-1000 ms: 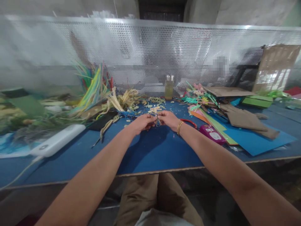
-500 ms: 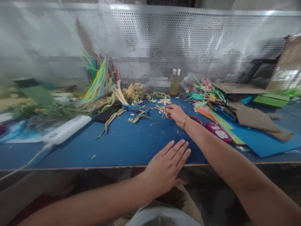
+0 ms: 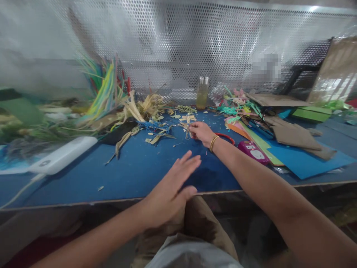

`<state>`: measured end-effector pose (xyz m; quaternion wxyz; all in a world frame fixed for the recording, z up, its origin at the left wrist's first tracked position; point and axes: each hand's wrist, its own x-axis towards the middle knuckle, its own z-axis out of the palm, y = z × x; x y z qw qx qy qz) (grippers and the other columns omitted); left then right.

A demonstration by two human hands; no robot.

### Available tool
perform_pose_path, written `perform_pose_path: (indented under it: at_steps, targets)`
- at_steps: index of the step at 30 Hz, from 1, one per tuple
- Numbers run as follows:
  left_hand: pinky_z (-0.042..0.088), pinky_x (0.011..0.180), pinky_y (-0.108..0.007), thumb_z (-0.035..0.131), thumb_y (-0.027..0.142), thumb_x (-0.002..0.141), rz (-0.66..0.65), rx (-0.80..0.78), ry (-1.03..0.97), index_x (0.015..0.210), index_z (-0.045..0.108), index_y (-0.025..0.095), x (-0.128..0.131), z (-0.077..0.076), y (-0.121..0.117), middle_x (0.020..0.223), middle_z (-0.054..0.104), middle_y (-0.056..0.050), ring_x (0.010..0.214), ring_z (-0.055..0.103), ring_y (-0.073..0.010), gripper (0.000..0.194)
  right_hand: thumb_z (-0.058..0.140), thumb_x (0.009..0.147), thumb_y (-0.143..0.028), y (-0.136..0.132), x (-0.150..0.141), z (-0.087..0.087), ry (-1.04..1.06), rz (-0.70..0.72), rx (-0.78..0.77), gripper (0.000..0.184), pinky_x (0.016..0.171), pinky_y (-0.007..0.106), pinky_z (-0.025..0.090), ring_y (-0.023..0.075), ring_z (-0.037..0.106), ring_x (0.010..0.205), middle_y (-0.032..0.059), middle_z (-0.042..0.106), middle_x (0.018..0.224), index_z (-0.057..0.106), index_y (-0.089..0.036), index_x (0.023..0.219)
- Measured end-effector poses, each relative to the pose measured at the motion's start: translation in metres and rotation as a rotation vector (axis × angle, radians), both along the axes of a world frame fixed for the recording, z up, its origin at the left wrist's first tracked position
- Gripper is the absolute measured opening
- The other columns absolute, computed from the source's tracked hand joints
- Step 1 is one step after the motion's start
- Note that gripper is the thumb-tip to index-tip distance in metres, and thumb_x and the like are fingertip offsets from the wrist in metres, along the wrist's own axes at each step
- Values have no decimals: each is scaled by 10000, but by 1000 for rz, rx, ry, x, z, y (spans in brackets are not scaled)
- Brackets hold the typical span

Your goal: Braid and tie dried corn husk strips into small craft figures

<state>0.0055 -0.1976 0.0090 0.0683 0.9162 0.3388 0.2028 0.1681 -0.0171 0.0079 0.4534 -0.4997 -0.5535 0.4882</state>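
Observation:
My right hand (image 3: 203, 134), with a gold bracelet (image 3: 213, 143) at its wrist, is closed in a pinch near the middle of the blue table (image 3: 134, 163). Between its fingertips is a small piece of pale dried husk (image 3: 187, 126) with thin strands hanging down. Nearer to me, my left hand (image 3: 173, 190) hovers over the table's front edge, fingers stretched and thumb apart, holding nothing. Just behind the right wrist lies a red curved handle (image 3: 227, 137), partly hidden by the arm. Loose husk scraps (image 3: 161, 137) and blue strands (image 3: 157, 127) lie to the left.
Dried husks (image 3: 150, 106) and coloured strips (image 3: 106, 89) are heaped at back left. A white power bank (image 3: 64, 154) with a cable lies at left. A bottle (image 3: 202, 93) stands before the perforated metal panel (image 3: 178, 48). Rightward are a purple case (image 3: 253, 152), blue paper (image 3: 302, 160) and cardboard (image 3: 295, 136).
Both hands were together on the husk piece. My left hand has let go and come back toward the table's front edge, opening. My right hand keeps its pinch in about the same place.

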Motion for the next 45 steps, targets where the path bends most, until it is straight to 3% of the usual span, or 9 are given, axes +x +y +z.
perform_pose_path:
  at_steps: [2, 7, 16, 21, 24, 27, 32, 37, 45]
  targets:
    - [248, 1112, -409, 292, 386, 947, 40, 9, -26, 1484, 105, 250, -8, 2, 5, 1541, 193, -55, 1420, 107, -201, 585, 545, 792, -131, 0, -2, -1, 10, 17, -3, 56, 484, 178, 429, 56, 460, 481, -41, 498, 580, 559, -155, 743]
    - [19, 1117, -554, 459, 476, 873, -2, 205, 249, 1431, 281, 350, -14, -5, 11, 1526, 248, -18, 1418, 98, -273, 599, 562, 776, -109, 0, -4, -3, 22, 33, -5, 49, 474, 174, 420, 52, 447, 472, -44, 501, 581, 559, -154, 757]
    - [30, 1101, -557, 477, 594, 806, 5, 319, 348, 1442, 274, 309, -10, -4, 6, 1537, 206, -82, 1409, 129, -302, 726, 598, 763, -120, -4, -4, 0, 28, 17, -18, 56, 496, 189, 427, 57, 444, 474, -37, 512, 568, 561, -156, 741]
    - [30, 1107, -519, 448, 661, 781, -74, 370, 249, 1424, 312, 342, -2, 24, 15, 1532, 236, -37, 1403, 129, -316, 730, 572, 779, -131, -10, -6, 4, 22, 60, 16, 41, 505, 194, 414, 64, 449, 493, -30, 511, 574, 569, -151, 743]
    - [119, 1101, -474, 466, 561, 833, 39, 363, 35, 1348, 443, 327, -2, 51, 43, 1436, 420, -27, 1348, 276, -296, 566, 584, 760, -132, -12, -6, 5, 69, 112, 38, 31, 514, 195, 413, 63, 450, 514, -21, 537, 618, 574, -151, 737]
    - [289, 1017, -440, 460, 450, 865, 303, 252, -281, 1189, 582, 211, -10, 61, 86, 1185, 614, -74, 1162, 481, -266, 420, 589, 741, -149, -9, -7, 2, 132, 94, -18, 27, 522, 206, 440, 65, 454, 516, -28, 535, 636, 565, -158, 750]
    - [430, 694, -300, 592, 430, 766, 460, -277, -637, 856, 644, 154, -15, 40, 142, 802, 649, -60, 745, 582, -175, 294, 610, 688, -145, -4, -8, -1, 153, 94, 7, 93, 531, 197, 454, 60, 458, 525, -41, 527, 620, 566, -158, 770]
    - [410, 609, -274, 712, 388, 654, 383, -677, -782, 781, 607, 158, 1, 25, 153, 711, 623, -37, 666, 561, -151, 283, 645, 655, -167, -9, -8, 2, 149, 97, 28, 145, 529, 187, 450, 55, 470, 536, -53, 523, 629, 566, -160, 776]
    - [382, 545, -230, 630, 192, 605, 377, -866, -913, 777, 634, 174, -8, 16, 166, 649, 605, 2, 555, 516, -94, 173, 629, 693, -145, -8, -5, 5, 133, 138, 8, 104, 551, 208, 479, 59, 493, 521, -34, 570, 657, 552, -164, 760]
